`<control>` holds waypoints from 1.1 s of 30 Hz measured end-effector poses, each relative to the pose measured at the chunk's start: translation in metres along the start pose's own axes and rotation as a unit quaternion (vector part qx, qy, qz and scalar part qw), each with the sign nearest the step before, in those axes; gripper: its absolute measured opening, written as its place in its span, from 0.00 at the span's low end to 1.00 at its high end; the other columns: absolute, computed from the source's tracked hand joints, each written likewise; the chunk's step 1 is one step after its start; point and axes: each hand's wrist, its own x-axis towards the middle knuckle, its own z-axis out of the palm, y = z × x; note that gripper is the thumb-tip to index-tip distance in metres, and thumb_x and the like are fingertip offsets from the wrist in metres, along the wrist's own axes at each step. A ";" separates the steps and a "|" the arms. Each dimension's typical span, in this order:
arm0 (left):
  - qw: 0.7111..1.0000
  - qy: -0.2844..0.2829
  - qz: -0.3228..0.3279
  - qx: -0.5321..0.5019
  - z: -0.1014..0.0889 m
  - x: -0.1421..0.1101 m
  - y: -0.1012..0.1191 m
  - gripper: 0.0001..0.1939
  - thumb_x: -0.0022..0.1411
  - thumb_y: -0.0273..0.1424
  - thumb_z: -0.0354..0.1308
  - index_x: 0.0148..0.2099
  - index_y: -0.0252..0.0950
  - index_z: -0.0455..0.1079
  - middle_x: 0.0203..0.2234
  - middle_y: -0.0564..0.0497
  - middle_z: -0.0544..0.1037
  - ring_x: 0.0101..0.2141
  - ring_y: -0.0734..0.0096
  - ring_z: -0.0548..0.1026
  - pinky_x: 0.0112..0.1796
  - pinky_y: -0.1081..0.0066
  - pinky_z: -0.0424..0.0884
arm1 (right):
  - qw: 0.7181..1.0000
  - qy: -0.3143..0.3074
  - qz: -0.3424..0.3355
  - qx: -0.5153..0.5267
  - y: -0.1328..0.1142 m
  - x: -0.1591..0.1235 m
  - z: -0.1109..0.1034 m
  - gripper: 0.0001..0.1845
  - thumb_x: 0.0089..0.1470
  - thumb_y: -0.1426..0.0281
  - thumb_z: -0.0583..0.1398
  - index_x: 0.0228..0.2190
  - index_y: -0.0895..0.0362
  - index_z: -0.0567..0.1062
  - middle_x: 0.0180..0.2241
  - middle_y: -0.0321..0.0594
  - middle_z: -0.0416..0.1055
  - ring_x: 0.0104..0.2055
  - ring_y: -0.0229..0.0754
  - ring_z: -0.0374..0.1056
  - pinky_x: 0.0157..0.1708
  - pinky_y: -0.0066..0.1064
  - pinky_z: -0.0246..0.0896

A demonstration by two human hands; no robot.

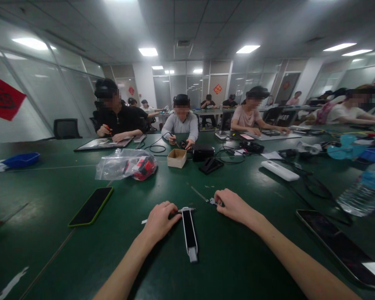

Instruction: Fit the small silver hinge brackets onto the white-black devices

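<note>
On the green table in front of me lies a narrow white-framed device (189,229) with a long black face and a pale grey block at its near end. My left hand (161,221) is closed at the device's far left corner, thumb and fingers drawn together. A thin silvery piece (192,209) crosses the device's far end by those fingertips; what the fingers grip is mostly hidden. To the right, my right hand (233,205) pinches a small grey metallic part (211,201) just above the table. A thin pale strip (199,193) extends from that part toward the far left.
A green-edged phone (91,206) lies left, near a screwdriver (6,218). Ahead are a plastic bag (112,164), a small box (176,158) and a black stand (211,165). Rightward sit a white device (280,171), cables, a bottle (364,189) and a large phone (337,246). Co-workers sit opposite.
</note>
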 end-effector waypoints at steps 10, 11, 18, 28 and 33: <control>1.000 0.015 0.013 0.001 0.000 0.000 -0.001 0.10 0.60 0.38 0.55 0.37 0.38 0.71 0.32 0.51 0.74 0.33 0.68 0.71 0.33 0.71 0.62 | 0.999 0.035 0.021 0.036 0.012 0.002 -0.009 0.09 0.50 0.69 0.57 0.35 0.57 0.71 0.34 0.40 0.69 0.36 0.41 0.64 0.35 0.32 0.57; 1.000 0.014 0.014 0.002 0.000 0.000 -0.001 0.10 0.60 0.38 0.55 0.37 0.38 0.71 0.32 0.51 0.74 0.33 0.68 0.71 0.33 0.71 0.62 | 0.998 0.043 0.027 0.028 0.015 0.002 -0.012 0.09 0.50 0.69 0.57 0.35 0.58 0.71 0.34 0.41 0.69 0.36 0.41 0.64 0.35 0.32 0.57; 1.000 0.014 0.018 0.005 0.001 0.001 -0.001 0.09 0.60 0.38 0.55 0.37 0.38 0.71 0.33 0.51 0.74 0.33 0.68 0.71 0.33 0.71 0.62 | 0.995 0.036 0.076 -0.046 0.045 0.003 -0.024 0.10 0.50 0.70 0.55 0.35 0.59 0.73 0.36 0.43 0.70 0.39 0.44 0.64 0.39 0.33 0.57; 1.000 0.010 0.016 0.005 0.002 0.001 -0.002 0.09 0.60 0.38 0.54 0.38 0.38 0.71 0.32 0.51 0.74 0.33 0.68 0.71 0.34 0.71 0.62 | 0.996 -0.040 0.067 -0.048 0.058 0.006 -0.018 0.12 0.52 0.72 0.54 0.38 0.58 0.73 0.38 0.44 0.71 0.40 0.43 0.66 0.40 0.31 0.57; 1.000 0.010 0.015 0.010 0.002 0.000 -0.002 0.09 0.60 0.37 0.55 0.38 0.39 0.71 0.33 0.52 0.74 0.33 0.68 0.71 0.33 0.71 0.62 | 0.996 -0.050 0.062 -0.031 0.061 0.007 -0.016 0.12 0.53 0.72 0.53 0.39 0.58 0.73 0.40 0.44 0.72 0.42 0.43 0.66 0.42 0.31 0.57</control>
